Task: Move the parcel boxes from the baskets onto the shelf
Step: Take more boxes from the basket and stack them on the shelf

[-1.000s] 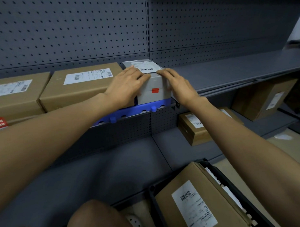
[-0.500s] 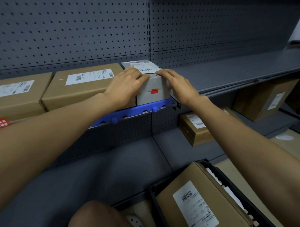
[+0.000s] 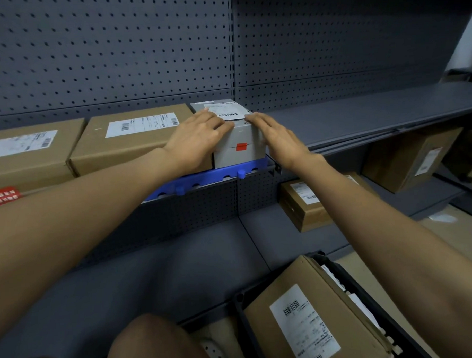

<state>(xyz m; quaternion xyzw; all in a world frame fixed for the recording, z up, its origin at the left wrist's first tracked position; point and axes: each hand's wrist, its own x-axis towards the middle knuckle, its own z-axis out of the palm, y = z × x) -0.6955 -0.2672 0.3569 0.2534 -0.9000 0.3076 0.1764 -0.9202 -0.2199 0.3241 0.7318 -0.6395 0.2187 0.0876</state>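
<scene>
Step in hand: seating one parcel on the shelf. The grey box (image 3: 235, 141) stands on the upper shelf (image 3: 361, 115), its front face at the blue edge strip (image 3: 202, 177), its left side against the brown box (image 3: 137, 139) beside it. It looks all but placed; the hands appear to be squaring it into line.

Left hand (image 3: 199, 142): laid over the box's top left front corner, fingers stretched flat along the top edge to just under the barcode label (image 3: 225, 109), palm down the left part of the front. Pressing, not clutching. Thumb hidden.

Right hand (image 3: 277, 140): laid against the box's right side and top right corner, fingers straight and together, tips at the label's near edge. Flat contact, no curl round the box that I can see.

Arms: both reach forward and up from low down, forearms converging on the box; a bare knee (image 3: 152, 342) shows below, so the person seems to be crouching.

Other stock: a second brown box (image 3: 28, 154) further left on the same shelf; small brown boxes on the lower shelf at right. A black basket (image 3: 348, 276) at lower right holds another labelled parcel (image 3: 301, 318).

Next move, as I judge it: let go of the grey box, lower both hands to the basket, and take the large parcel by its sides; it looks wide enough to want both hands. Bare shelf lies to the right of the grey box.
</scene>
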